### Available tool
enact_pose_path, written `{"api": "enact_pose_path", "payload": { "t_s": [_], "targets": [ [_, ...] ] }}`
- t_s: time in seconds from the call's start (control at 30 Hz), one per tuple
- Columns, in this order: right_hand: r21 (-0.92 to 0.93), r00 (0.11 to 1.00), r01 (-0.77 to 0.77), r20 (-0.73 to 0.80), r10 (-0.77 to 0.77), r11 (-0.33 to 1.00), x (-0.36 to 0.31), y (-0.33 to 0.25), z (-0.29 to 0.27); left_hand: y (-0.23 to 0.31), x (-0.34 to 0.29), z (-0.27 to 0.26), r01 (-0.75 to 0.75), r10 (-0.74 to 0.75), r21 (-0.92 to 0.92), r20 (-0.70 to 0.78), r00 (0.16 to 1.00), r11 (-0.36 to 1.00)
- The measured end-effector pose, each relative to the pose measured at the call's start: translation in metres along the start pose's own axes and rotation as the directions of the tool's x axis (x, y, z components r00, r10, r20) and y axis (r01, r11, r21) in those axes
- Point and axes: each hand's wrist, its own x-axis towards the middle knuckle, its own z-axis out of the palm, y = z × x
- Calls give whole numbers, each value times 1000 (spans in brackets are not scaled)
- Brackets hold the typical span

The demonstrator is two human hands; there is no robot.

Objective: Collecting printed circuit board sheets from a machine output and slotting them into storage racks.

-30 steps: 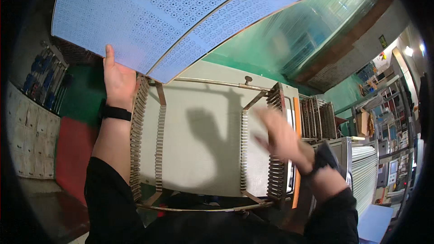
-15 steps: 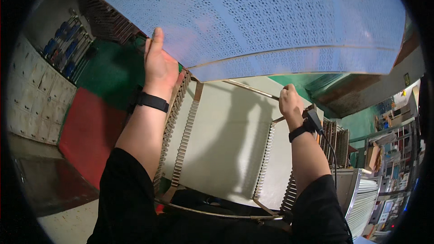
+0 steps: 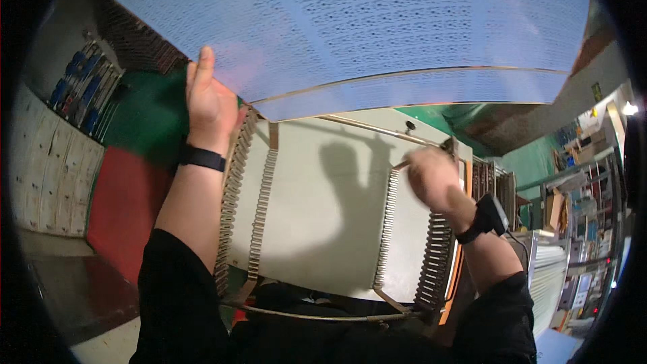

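Perforated blue panels (image 3: 391, 20) stand at the top of the view, one lower edge in front of another. My left hand (image 3: 212, 104) is against their left edge, thumb and a finger stretched upward; its other fingers are partly hidden. Below stands a metal rack with toothed rows: a left row (image 3: 263, 209), an inner right row (image 3: 386, 229) and a darker outer row (image 3: 437, 256). Over the rack's far right corner is my right hand (image 3: 431, 178), smeared by motion, its fingers unclear. A pale board (image 3: 317, 216) shows between the rows, with shadows on it.
White lockers (image 3: 50, 175) line the left side, near a red floor area (image 3: 128, 202). Stacked blue-and-metal items (image 3: 84, 91) stand farther back. At the right are shelves with goods (image 3: 586, 216) and a rack of white sheets (image 3: 549, 276). A front rail (image 3: 310, 315) crosses close to my body.
My right hand has left the far metal bar and come down and nearer, over the rack's right side. My left hand and the blue panels appear slightly farther left in view.
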Motion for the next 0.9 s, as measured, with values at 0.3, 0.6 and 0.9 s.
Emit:
{"api": "enact_pose_path", "payload": {
  "t_s": [0.3,0.6,0.9],
  "targets": [
    [-71,774,-76,625,103,995,-54,-35,-16,-2,-5,14,29,-36,63,118,992,998],
    [-132,762,-70,633,139,989,-69,-23,-15,-3,-6,14,70,-69,177,-13,998,982],
    [89,831,-123,553,54,988,-68,-38,-3,-7,-5,10,105,-108,148,13,994,983]
  ]
}}
